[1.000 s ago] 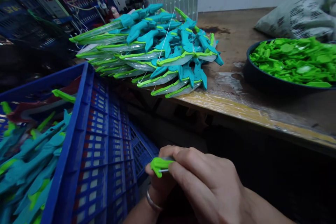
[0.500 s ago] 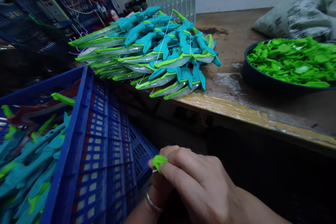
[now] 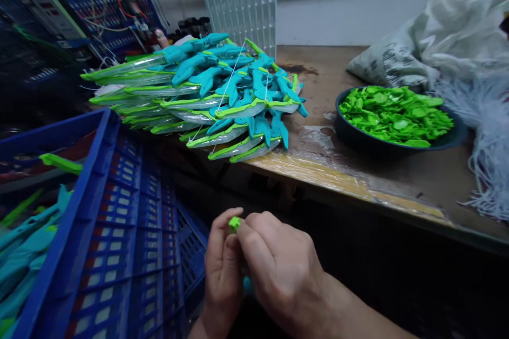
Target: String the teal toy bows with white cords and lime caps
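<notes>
A small bright green plastic piece (image 3: 234, 224) is pinched between my two hands, low in the middle of the view. My left hand (image 3: 222, 270) holds it from the left with thumb and fingers closed. Over it from the right comes my right hand (image 3: 282, 270), fingers curled and pressed against the same piece. Below the fingers shows a bit of teal plastic (image 3: 247, 284), mostly hidden by the right hand. What else lies inside the grip cannot be made out.
Teal and green toy bows (image 3: 238, 90) are piled on the table (image 3: 314, 169). To their right stand a dark bowl (image 3: 350, 135) of green pieces, a printed sack (image 3: 389, 58) and white strings (image 3: 491, 153). A blue crate (image 3: 99, 212) with teal parts is at left.
My view has shifted, bringing the whole bowl and the strings into sight. My left hand has come out from behind the right, and both have risen slightly, still closed on the green piece.
</notes>
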Action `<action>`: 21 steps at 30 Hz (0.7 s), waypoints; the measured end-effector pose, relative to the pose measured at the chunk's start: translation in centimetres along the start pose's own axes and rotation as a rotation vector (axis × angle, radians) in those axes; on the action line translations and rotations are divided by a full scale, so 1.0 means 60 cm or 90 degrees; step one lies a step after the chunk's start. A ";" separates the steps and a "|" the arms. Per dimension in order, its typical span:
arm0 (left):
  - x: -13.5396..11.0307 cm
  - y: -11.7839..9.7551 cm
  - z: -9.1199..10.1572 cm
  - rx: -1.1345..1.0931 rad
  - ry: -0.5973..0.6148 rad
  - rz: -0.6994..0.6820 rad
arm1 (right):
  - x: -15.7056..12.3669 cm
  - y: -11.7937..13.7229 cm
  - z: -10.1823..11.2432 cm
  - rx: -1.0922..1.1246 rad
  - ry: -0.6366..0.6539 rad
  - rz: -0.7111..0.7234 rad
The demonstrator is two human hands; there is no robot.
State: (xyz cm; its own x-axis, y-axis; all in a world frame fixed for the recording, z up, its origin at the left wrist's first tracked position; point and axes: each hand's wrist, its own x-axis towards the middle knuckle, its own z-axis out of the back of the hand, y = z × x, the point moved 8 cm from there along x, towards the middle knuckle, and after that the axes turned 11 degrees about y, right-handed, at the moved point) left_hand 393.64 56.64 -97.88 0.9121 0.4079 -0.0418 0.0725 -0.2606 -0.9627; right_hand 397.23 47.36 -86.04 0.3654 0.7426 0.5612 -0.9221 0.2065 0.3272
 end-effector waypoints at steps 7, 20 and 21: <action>0.000 -0.019 -0.015 0.105 0.111 -0.020 | 0.004 -0.039 0.099 0.101 -0.074 -0.166; 0.030 -0.017 -0.036 -0.044 0.194 -0.052 | -0.041 -0.068 0.016 0.313 0.026 -0.141; 0.031 -0.016 -0.038 -0.050 0.203 -0.052 | -0.044 -0.074 0.011 0.348 0.031 -0.168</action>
State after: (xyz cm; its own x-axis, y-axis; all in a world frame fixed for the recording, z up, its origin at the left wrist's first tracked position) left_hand 396.20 55.64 -96.42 0.9815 0.1386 0.1322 0.1698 -0.3105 -0.9353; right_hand 400.47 44.05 -88.45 0.5541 0.7421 0.3772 -0.5983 0.0400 0.8003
